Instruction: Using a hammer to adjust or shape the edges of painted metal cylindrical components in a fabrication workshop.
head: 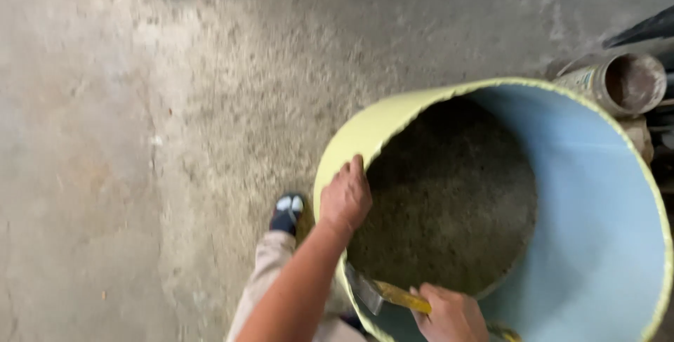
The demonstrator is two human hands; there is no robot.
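My left hand (345, 198) clamps over the rim of the big yellow cylinder (365, 128), which opens toward three o'clock. My right hand (453, 314) is closed on a yellow-handled scraper (382, 294), blade pointing to ten o'clock, touching the near wall.

One large yellow drum (393, 114), one yellow-handled tool (393, 296), two hands, one shoe (287, 213), one dusty pipe (618, 82).

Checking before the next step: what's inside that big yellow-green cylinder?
Through the open cylinder, with its pale blue inner wall, only bare concrete floor shows. The right hand holds a yellow-handled tool at the near rim; the floor beneath them is hidden.
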